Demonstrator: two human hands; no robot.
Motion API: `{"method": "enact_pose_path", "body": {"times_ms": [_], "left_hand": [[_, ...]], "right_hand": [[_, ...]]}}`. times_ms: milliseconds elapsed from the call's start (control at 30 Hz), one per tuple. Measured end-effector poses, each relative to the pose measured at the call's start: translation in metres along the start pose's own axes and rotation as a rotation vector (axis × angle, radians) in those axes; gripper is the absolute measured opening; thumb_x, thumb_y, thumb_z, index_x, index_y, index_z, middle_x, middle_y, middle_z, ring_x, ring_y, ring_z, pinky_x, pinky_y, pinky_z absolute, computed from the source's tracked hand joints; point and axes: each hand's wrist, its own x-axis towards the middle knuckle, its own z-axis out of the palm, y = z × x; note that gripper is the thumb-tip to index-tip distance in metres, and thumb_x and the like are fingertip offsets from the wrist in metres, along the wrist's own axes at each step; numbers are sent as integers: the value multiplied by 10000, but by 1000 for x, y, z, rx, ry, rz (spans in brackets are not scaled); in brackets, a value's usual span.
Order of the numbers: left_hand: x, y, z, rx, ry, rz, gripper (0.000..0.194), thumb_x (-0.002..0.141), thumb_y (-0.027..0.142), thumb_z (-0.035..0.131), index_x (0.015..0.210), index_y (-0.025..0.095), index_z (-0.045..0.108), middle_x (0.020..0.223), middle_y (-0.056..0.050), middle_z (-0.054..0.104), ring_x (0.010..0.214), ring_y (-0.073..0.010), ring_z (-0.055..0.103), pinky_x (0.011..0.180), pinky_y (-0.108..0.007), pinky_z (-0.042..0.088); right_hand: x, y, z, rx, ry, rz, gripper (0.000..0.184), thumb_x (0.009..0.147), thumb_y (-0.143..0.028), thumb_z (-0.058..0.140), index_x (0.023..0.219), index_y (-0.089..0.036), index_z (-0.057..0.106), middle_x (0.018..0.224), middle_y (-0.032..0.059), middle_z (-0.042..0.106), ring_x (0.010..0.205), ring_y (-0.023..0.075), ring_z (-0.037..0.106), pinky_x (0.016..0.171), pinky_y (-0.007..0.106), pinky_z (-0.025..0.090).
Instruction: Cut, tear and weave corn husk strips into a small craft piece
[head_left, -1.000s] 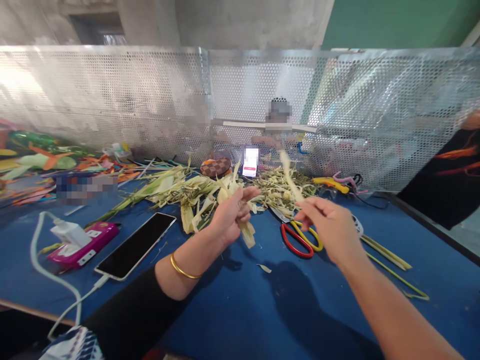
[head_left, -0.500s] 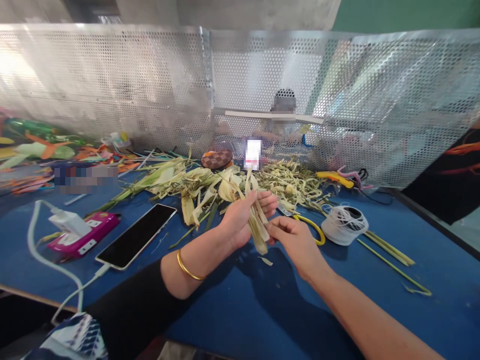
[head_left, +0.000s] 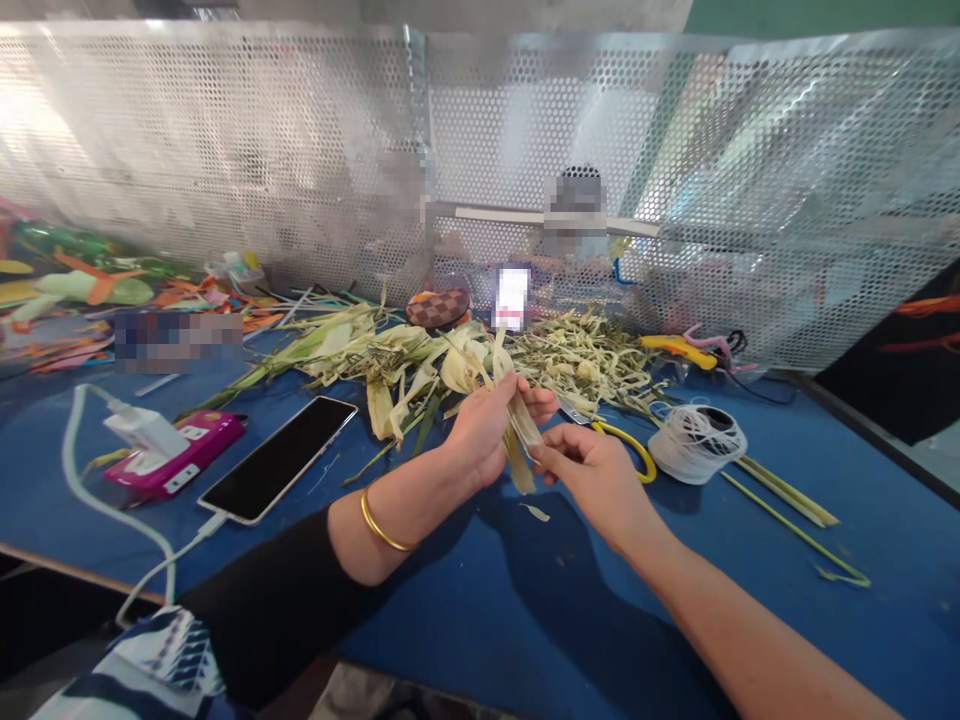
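Left fingers (head_left: 541, 397), half-curled, hold husk strips (head_left: 523, 424); right fingers (head_left: 564, 438) pinch one; behind, checkered pouch (head_left: 439, 308), contents hidden.

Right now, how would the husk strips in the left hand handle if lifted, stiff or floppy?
The husk strips in the left hand look thin, so they are probably very light. One end pokes out past the hand without folding over, suggesting slight stiffness, though they likely bend easily. They look pale and dry, so a sharp pull may split them.

The right hand (head_left: 604, 485) has come in — fingers (head_left: 553, 460) now at the husk strips (head_left: 523, 422).
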Motion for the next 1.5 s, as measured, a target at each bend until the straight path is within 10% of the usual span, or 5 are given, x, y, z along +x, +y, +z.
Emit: {"method": "enact_pose_path", "body": {"times_ms": [567,967,1200,1500], "left_hand": [[-1,-2,0,-32,14,-13,268,917,224,419,661,166,469,576,-3,562,562,-114,604,698,-285,531],[2,7,-1,-152,23,-98,297,954,272,352,695,159,442,563,29,477,484,-69,504,610,-251,524],[2,11,-5,-244,-64,-194,320,961,302,333,676,168,386,510,87,287,341,-13,247,339,-130,232],[5,14,-7,-264,-67,-199,324,969,290,315,676,165,377,503,94,233,327,-14,220,327,-144,172]], "right_hand": [[-1,0,-5,-296,60,-132,245,759,-394,581,616,-198,548,525,-23,529,507,127,462,509,256,350],[-2,-5,0,215,-132,127,275,625,-386,686,511,-181,543,486,-32,551,448,96,478,510,254,403],[-6,-5,5,388,-183,254,327,552,-417,754,505,-162,556,478,-25,562,446,84,476,485,232,392],[-7,-5,6,440,-183,321,380,498,-465,800,525,-158,576,483,-2,594,452,86,491,496,231,406]]}}
